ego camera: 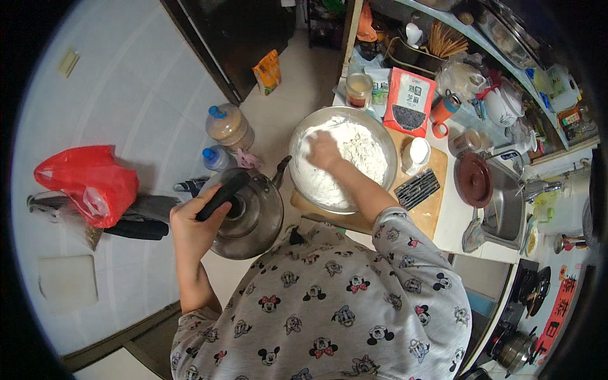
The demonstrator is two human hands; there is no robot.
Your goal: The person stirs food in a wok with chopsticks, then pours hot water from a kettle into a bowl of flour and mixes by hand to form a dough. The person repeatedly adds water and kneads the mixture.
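Observation:
My left hand (202,216) grips the black handle of a metal kettle (251,218), which is held off the counter at its left side, its spout pointing towards the bowl. Inside a large steel bowl (390,185) lies white flour (365,152), crumbly and clumped on the right. My right hand (323,149) is in the bowl over the flour, slightly blurred, its fingertips hard to make out. The bowl stands partly on a wooden board (427,213). No water stream is plainly visible at the spout.
Right of the bowl are a white cup (417,154), a black slotted tray (418,189) and a red packet (409,102). A glass jar (359,90) stands behind it. Farther right is a sink (506,209) with a brown lid (474,180) at its edge. Large bottles (230,127) stand on the floor.

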